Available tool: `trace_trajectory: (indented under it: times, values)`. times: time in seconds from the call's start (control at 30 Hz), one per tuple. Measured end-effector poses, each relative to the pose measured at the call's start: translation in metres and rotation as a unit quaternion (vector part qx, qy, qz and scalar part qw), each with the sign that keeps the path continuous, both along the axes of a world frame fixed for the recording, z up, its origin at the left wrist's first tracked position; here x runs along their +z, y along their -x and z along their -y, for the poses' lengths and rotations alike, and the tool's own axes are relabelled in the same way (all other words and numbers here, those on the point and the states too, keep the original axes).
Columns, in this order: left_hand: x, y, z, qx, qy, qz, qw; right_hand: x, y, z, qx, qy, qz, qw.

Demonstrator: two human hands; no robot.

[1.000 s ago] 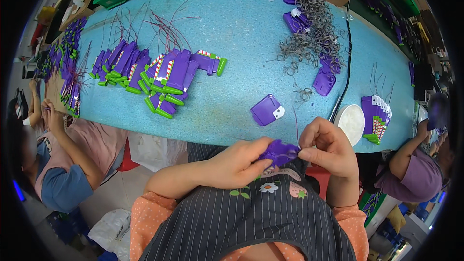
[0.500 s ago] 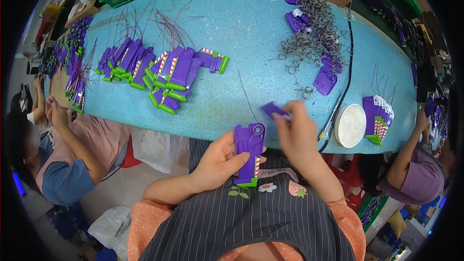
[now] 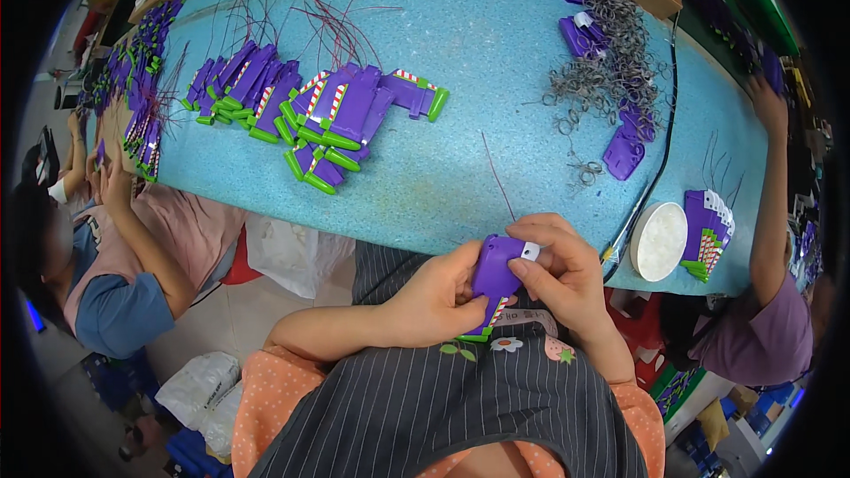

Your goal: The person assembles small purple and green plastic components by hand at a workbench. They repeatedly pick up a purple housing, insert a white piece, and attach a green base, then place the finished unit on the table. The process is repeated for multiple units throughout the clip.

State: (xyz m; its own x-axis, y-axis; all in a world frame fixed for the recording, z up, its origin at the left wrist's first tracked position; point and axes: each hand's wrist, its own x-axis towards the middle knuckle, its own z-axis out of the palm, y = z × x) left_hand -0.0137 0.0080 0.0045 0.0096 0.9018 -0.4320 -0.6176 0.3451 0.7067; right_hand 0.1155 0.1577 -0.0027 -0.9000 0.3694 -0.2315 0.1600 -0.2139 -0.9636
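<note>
In front of my apron, my left hand (image 3: 443, 292) is closed round a purple plastic housing (image 3: 494, 312) with a red-and-white striped edge and a green end. A smooth purple cover (image 3: 496, 265) with a white corner lies over its upper part. My right hand (image 3: 565, 274) pinches this cover near the white corner, thumb on top. From the held parts a thin dark reddish wire (image 3: 498, 175) sticks up over the table edge. Whatever lies beneath the cover is hidden.
Finished-looking purple pieces with green ends (image 3: 341, 111) are piled left on the blue table (image 3: 443, 186). A heap of metal springs (image 3: 611, 53) with purple covers lies far right. Nearer are a black cable (image 3: 670, 106), a white bowl (image 3: 659, 242) and stacked pieces (image 3: 707, 230). Co-workers sit at both sides.
My right hand has brought the purple cover down and left onto the housing, hiding the coiled spring seen inside before. The view has shifted slightly. The right-hand co-worker's arm now reaches farther up.
</note>
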Motion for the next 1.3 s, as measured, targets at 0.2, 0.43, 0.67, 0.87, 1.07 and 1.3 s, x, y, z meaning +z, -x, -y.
trace_trajectory:
  times: [0.2, 0.43, 0.67, 0.87, 1.07, 1.3]
  values:
    - [0.000, -0.001, -0.004, 0.020, -0.013, -0.089, 0.996, 0.006, 0.003, 0.002, -0.051, -0.023, 0.001, 0.998]
    - [0.013, -0.003, -0.005, 0.023, -0.114, -0.282, 0.952, 0.005, -0.004, 0.009, -0.129, 0.290, -0.039, 0.948]
    - [0.004, -0.013, 0.001, 0.030, -0.129, -0.288, 0.948, -0.001, -0.014, 0.011, -0.070, 0.288, -0.093, 0.950]
    - [0.000, 0.000, -0.006, 0.010, -0.123, -0.251, 0.960, 0.010, -0.012, 0.007, -0.041, -0.011, -0.076, 0.996]
    - [0.014, 0.018, -0.021, 0.023, -0.137, -0.336, 0.931, 0.014, -0.011, 0.002, -0.091, -0.096, -0.023, 0.991]
    - [-0.005, 0.014, -0.019, 0.154, -0.137, -0.259, 0.944, 0.006, -0.019, 0.010, 0.014, -0.115, 0.071, 0.991]
